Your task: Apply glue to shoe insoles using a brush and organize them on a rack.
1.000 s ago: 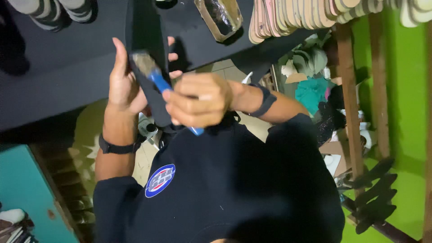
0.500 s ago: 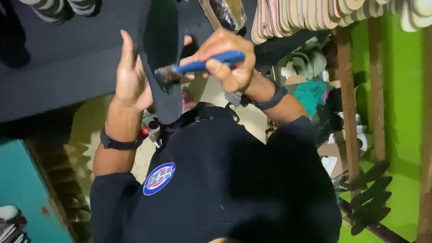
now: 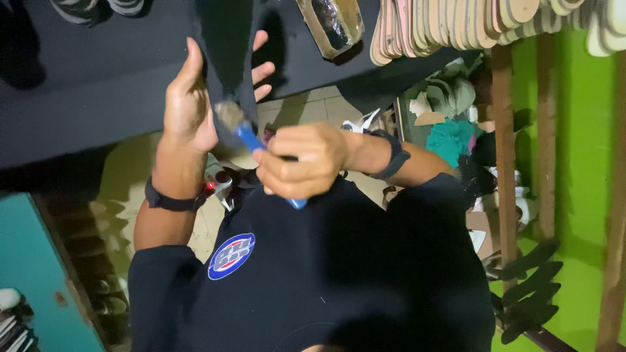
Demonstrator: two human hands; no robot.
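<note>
From my feed, nearest the camera is the dark shirt with a round blue-and-white badge (image 3: 231,256). Just above the badge my right hand (image 3: 303,168) is balled up, fingers pressed together around the blue handle of a brush (image 3: 242,130); handle end pokes out below the fist, bristles point up and left of it. Bristle tip sits against a dark flat sole piece (image 3: 228,58), which stands upright above the brush. My left hand (image 3: 189,104) holds that sole piece from the left, thumb up along its near edge, fingers (image 3: 262,70) spread out behind its right edge. Black wristband on each wrist. Behind the sole piece runs the dark bench (image 3: 85,85). Right of the sole piece, on the bench, a clear bottle (image 3: 330,23) lies tilted; further right a row of tan sole cutouts (image 3: 456,23), then a green wall (image 3: 580,163).
</note>
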